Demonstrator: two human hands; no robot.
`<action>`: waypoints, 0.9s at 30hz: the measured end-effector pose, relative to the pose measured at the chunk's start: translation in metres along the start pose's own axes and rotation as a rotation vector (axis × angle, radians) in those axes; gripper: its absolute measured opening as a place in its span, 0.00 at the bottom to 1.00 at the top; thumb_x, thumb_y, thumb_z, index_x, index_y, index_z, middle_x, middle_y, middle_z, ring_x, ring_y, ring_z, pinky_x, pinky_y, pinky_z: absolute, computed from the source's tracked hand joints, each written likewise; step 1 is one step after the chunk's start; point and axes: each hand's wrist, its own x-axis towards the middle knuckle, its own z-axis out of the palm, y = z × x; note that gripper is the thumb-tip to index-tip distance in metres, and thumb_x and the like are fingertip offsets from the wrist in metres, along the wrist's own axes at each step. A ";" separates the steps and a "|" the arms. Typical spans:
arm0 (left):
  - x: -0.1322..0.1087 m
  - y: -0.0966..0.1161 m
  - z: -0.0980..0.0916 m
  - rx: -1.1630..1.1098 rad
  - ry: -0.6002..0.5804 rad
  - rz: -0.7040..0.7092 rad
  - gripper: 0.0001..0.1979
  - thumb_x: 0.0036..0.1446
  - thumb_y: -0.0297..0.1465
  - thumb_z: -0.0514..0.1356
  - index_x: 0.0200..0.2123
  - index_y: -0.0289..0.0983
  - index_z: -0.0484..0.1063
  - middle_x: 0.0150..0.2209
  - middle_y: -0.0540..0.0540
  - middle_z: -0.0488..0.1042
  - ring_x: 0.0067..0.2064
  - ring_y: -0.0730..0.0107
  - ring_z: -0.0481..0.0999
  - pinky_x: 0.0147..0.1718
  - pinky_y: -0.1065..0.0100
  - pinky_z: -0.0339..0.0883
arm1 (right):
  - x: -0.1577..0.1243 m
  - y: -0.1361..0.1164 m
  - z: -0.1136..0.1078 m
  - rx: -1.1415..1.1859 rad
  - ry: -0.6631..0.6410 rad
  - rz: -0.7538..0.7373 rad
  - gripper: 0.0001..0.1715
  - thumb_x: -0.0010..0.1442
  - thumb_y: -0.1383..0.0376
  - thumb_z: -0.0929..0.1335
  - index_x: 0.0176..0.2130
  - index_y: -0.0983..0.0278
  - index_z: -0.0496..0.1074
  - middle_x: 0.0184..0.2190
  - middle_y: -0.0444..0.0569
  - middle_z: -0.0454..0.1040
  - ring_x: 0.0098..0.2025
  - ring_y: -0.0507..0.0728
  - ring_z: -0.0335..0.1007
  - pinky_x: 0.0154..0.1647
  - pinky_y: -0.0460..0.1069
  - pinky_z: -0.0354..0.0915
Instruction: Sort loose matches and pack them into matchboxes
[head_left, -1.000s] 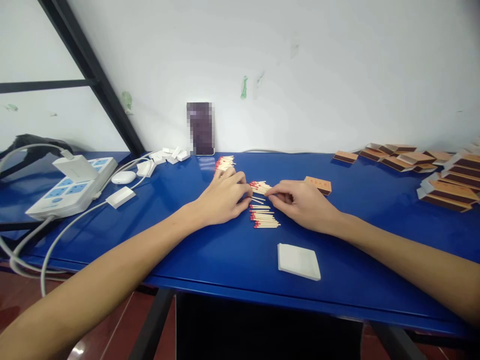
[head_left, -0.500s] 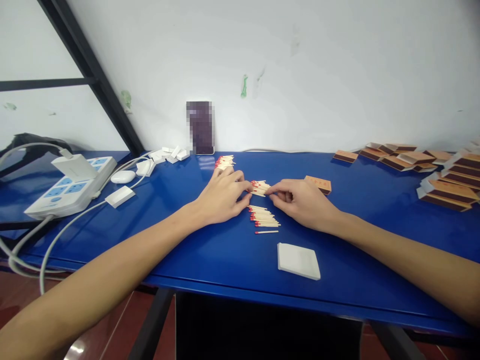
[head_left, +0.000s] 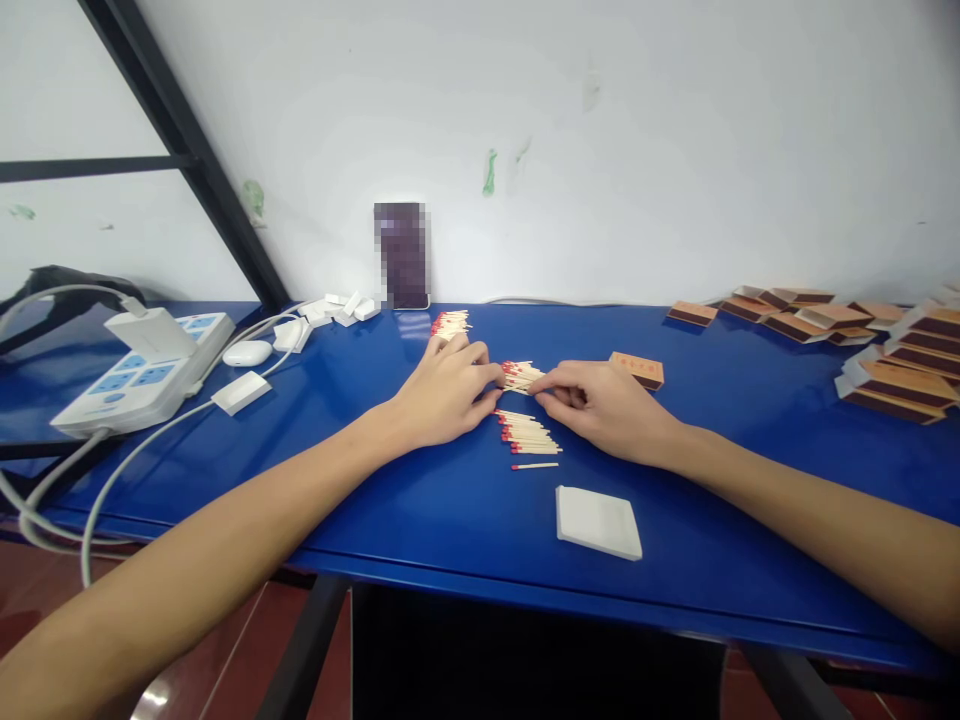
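A small bundle of red-headed matches (head_left: 517,376) lies on the blue table between my two hands. My left hand (head_left: 454,390) has its fingers curled, with index finger and thumb at the red heads. From the other side my right hand (head_left: 600,408) closes its fingertips on the plain wooden ends. Just nearer to me lies a row of matches (head_left: 529,435), heads to the left, with a single match (head_left: 535,466) below it. Beyond my left knuckles is another pile of matches (head_left: 451,322), partly hidden by that hand.
An orange matchbox (head_left: 637,368) lies behind my right hand. A flat white tray-like piece (head_left: 598,522) rests near the front edge. Several matchbox sleeves (head_left: 806,312) are heaped at the right. A power strip (head_left: 146,375) with cables occupies the left; a phone (head_left: 403,255) leans on the wall.
My right fingertips have shifted slightly left along the matches. My left hand stays almost still at the heads, and the other things keep their places.
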 end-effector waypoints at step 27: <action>-0.002 0.008 -0.007 -0.153 -0.042 -0.009 0.11 0.59 0.25 0.53 0.35 0.39 0.76 0.41 0.46 0.70 0.45 0.61 0.66 0.47 0.56 0.52 | 0.000 -0.003 0.000 -0.032 0.004 -0.074 0.11 0.61 0.67 0.64 0.38 0.64 0.77 0.23 0.43 0.66 0.25 0.51 0.61 0.29 0.47 0.57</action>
